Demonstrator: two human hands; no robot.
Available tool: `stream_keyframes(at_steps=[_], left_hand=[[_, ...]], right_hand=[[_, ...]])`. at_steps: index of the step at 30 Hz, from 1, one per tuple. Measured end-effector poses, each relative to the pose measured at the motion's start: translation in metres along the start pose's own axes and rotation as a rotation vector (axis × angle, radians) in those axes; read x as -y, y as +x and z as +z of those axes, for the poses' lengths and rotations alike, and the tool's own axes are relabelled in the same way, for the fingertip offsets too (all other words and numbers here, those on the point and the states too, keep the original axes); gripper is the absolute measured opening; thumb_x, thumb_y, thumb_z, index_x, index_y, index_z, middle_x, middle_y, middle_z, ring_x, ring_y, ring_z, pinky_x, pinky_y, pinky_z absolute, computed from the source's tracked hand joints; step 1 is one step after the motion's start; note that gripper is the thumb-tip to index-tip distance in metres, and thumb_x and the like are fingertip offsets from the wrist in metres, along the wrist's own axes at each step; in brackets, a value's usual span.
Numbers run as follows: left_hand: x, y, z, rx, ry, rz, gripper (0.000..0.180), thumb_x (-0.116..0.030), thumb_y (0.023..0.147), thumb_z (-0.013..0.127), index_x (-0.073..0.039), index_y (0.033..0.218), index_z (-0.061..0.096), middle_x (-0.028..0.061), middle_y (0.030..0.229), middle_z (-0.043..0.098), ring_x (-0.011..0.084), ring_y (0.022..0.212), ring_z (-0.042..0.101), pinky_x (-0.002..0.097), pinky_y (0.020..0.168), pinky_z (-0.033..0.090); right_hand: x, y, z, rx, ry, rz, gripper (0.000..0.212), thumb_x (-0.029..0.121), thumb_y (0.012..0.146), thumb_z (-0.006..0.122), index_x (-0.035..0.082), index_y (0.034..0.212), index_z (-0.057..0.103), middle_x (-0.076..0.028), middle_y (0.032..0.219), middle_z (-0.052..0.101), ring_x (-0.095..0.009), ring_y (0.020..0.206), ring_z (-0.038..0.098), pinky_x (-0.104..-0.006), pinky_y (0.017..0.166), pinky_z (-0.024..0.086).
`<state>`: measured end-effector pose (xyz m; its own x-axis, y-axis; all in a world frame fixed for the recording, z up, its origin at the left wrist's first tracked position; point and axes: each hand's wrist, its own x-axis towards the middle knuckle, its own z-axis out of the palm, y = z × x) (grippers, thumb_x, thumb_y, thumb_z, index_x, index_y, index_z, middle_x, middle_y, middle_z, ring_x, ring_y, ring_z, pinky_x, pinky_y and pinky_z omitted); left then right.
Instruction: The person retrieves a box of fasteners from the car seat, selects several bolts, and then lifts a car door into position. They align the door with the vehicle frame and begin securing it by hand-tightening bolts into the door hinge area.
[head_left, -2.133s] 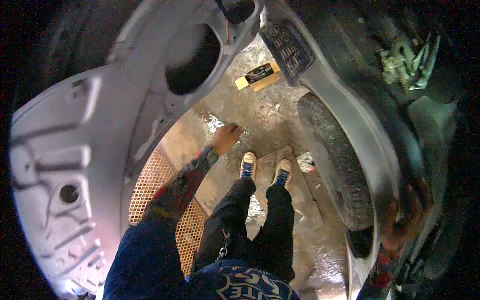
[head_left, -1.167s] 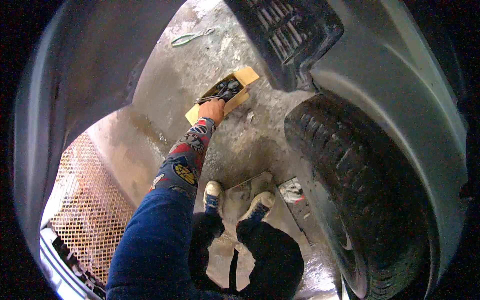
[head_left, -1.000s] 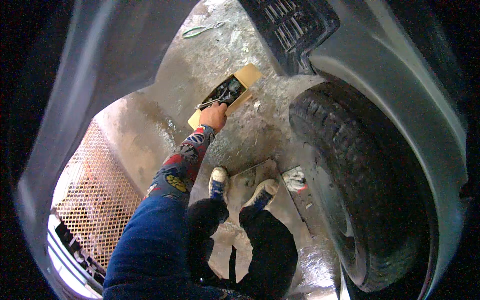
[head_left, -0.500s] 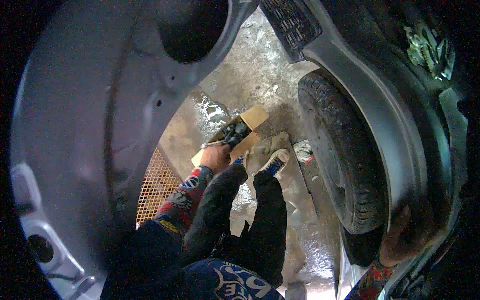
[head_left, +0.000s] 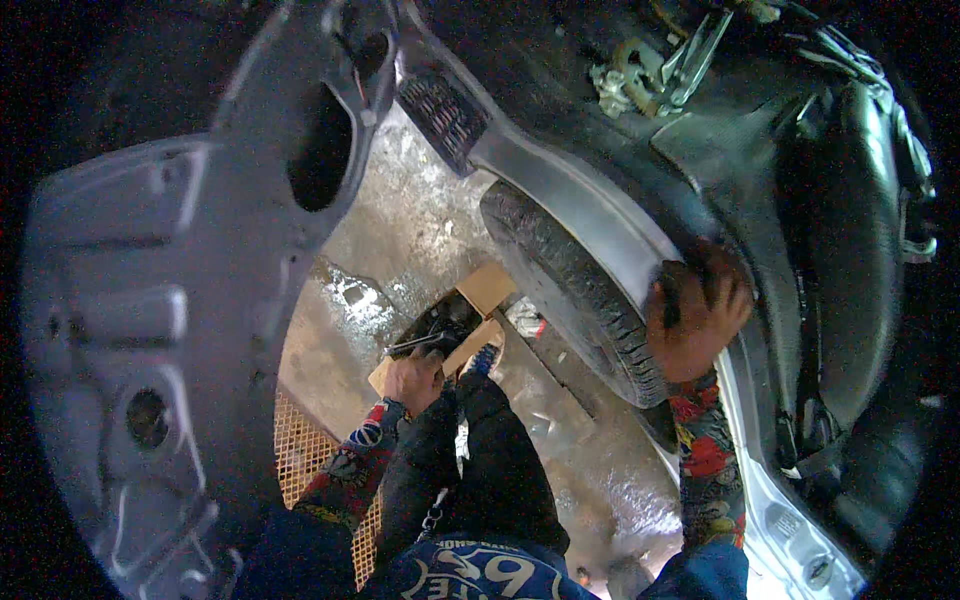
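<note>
One grey panel (head_left: pixel 240 250): pierced by holes, filling the left of the view.
Curved grey edge (head_left: pixel 590 205): sweeps from the top toward the lower right.
Tyre (head_left: pixel 570 280): dark, treaded, just beside that edge.
Tan mesh (head_left: pixel 305 445): lower left, past the panel.
Cardboard box (head_left: pixel 487 290): flap spread, slanting, near the middle, overlapping a shoe (head_left: pixel 485 360).
Left hand (head_left: pixel 413 383): at the box's near left end, grip closed on its rim, fingertips partly hidden.
Right hand (head_left: pixel 697 325): on the edge beside the tyre, fingers bent and apart; whether the grip clasps it, I cannot tell.
Dark parts (head_left: pixel 445 322): jumbled inside the box, too dim to tell apart.
</note>
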<state>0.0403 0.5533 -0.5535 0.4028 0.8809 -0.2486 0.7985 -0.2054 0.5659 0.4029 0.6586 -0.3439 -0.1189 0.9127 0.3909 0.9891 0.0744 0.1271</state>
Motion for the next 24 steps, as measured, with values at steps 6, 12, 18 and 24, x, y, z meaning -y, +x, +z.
stream_keyframes(at_steps=[6, 12, 18, 24], left_hand=[[-0.035, -0.025, -0.067, -0.059, 0.096, 0.04, 0.015, -0.02, 0.078, 0.065, -0.01, 0.089, 0.064, 0.0187, 0.084, 0.062, 0.04, 0.072, 0.065, 0.0513, 0.06, 0.051], [-0.095, -0.063, -0.147, -0.045, 0.308, 0.03, 0.017, -0.023, 0.08, 0.065, -0.008, 0.085, 0.064, 0.0167, 0.085, 0.066, 0.038, 0.069, 0.064, 0.0506, 0.063, 0.052], [-0.175, -0.097, -0.243, -0.114, 0.328, 0.154, 0.016, -0.022, 0.079, 0.068, -0.007, 0.084, 0.063, 0.0171, 0.087, 0.065, 0.04, 0.076, 0.064, 0.0502, 0.063, 0.051], [-0.244, -0.112, -0.311, -0.081, 0.332, 0.292, 0.017, -0.019, 0.078, 0.071, -0.008, 0.088, 0.062, 0.0177, 0.088, 0.065, 0.0416, 0.077, 0.064, 0.0501, 0.064, 0.052]], right_hand=[[-0.006, -0.002, 0.003, -0.097, 0.08, -0.003, 0.034, 0.031, 0.076, 0.067, 0.015, 0.107, 0.068, -0.017, 0.132, 0.056, -0.04, 0.12, 0.05, -0.0567, 0.101, 0.035], [0.025, -0.028, -0.034, 0.055, 0.475, 0.271, 0.056, 0.026, 0.072, 0.072, 0.011, 0.124, 0.06, -0.02, 0.128, 0.057, -0.042, 0.122, 0.048, -0.0557, 0.104, 0.038], [0.069, -0.144, -0.135, -0.019, 0.831, 0.589, 0.043, 0.022, 0.085, 0.066, 0.004, 0.122, 0.058, -0.022, 0.115, 0.062, -0.041, 0.108, 0.06, -0.049, 0.096, 0.047], [-0.038, -0.172, -0.206, -0.216, 0.782, 1.021, 0.028, 0.011, 0.084, 0.065, 0.003, 0.111, 0.063, -0.017, 0.102, 0.066, -0.032, 0.092, 0.064, -0.0397, 0.084, 0.051]])
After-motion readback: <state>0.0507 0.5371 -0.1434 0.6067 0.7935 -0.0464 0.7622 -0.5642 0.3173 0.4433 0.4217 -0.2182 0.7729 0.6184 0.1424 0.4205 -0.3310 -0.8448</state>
